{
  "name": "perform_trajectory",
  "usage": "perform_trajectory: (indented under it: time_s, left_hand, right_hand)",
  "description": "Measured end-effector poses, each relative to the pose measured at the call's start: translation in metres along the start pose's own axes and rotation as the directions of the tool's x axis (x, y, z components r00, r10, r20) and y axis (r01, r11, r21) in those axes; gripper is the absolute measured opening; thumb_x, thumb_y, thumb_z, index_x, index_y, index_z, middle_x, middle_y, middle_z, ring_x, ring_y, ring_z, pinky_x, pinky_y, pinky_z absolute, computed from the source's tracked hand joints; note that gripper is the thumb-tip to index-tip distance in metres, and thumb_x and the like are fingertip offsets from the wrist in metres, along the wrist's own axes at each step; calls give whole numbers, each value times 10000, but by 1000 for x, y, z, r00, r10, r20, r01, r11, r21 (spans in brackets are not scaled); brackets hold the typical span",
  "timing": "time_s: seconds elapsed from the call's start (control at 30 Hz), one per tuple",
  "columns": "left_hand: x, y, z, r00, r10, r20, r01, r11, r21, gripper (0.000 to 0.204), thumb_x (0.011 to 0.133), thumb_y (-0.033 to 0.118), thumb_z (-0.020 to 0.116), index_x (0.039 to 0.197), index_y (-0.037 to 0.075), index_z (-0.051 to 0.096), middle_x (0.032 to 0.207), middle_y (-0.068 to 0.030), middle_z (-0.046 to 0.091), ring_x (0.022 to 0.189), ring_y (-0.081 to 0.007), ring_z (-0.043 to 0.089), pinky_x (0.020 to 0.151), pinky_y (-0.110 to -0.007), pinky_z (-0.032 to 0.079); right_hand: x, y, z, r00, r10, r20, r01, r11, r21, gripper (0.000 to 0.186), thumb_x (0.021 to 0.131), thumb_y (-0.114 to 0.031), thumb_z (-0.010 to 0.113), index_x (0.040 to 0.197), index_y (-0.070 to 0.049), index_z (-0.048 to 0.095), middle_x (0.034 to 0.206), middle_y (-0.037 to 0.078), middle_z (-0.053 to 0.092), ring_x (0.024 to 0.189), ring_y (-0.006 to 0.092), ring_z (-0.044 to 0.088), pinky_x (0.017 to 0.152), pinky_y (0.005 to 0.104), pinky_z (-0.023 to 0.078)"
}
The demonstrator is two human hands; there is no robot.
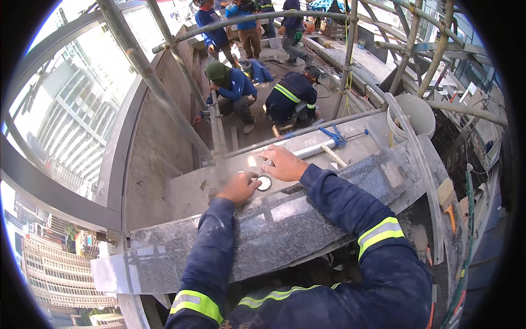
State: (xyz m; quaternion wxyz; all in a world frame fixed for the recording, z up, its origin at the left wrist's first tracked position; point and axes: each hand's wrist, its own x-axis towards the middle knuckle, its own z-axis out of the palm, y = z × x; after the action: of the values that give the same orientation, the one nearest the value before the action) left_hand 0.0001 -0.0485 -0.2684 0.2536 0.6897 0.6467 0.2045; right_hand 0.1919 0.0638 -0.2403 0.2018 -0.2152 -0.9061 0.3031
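Note:
My left hand (239, 188) is closed, its fingertips at the edge of a small round white disc (264, 183) with a dark rim. To the right, my right hand (286, 163) curls its fingers over the near end of a caulking gun, partly hiding it. The gun's pale barrel (310, 151) slants away to a blue handle (335, 135) and a thin rod. A short wooden stick (334, 156) lies beside the barrel. Beneath my forearms runs a grey speckled stone slab (274, 219), dusty on top.
Scaffold pipes (156, 82) rise at the left, beside a drop toward buildings. Several co-workers, one crouching in blue (236, 90) and one in a striped jacket (290, 98), are beyond the ledge. At right are a white bucket (411, 118) and an orange-handled brush (447, 200).

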Motion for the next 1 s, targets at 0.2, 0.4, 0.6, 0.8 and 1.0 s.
perform_trajectory:
  time_s: [0.2,0.4,0.6,0.8,1.0]
  left_hand:
    - [5,-1,-3,1000,10,-7,-10,999,34,433,927,356,618,1140,-16,681,1031,-249,698,963,-400,678,861,-440,523]
    - [9,0,-6,999,28,-15,-28,999,43,435,926,363,618,1138,-11,682,1028,-254,697,967,-405,676,862,-441,520]
    - [8,1,-6,1000,-1,-10,1,1000,7,428,926,351,621,1135,-17,683,1028,-253,698,971,-397,678,863,-432,521]
    - [8,-1,-4,998,35,-44,-33,999,31,419,924,342,624,1124,-21,686,1020,-250,701,975,-393,681,866,-427,525]
    - [9,-2,-4,999,28,-45,-26,999,44,403,923,335,624,1120,-11,690,1019,-253,701,975,-396,682,868,-430,527]
  right_hand:
    - [4,5,-1,999,-43,-8,42,998,-45,420,882,-205,625,1223,41,627,1109,243,605,1062,392,595,953,446,468]
    - [7,6,-4,998,-52,-23,51,998,-47,420,883,-208,621,1222,40,628,1101,243,605,1068,393,592,957,445,467]
    - [7,2,-5,1000,-17,-18,17,999,-27,408,882,-193,616,1221,34,629,1098,236,607,1067,391,593,958,443,467]
    - [5,-1,-7,1000,-17,-25,17,1000,-18,401,890,-200,622,1218,30,625,1074,225,617,1051,383,604,943,439,475]
    - [6,0,-8,1000,8,-15,-8,1000,-14,390,886,-185,638,1215,25,625,1087,210,618,1044,366,612,929,428,480]
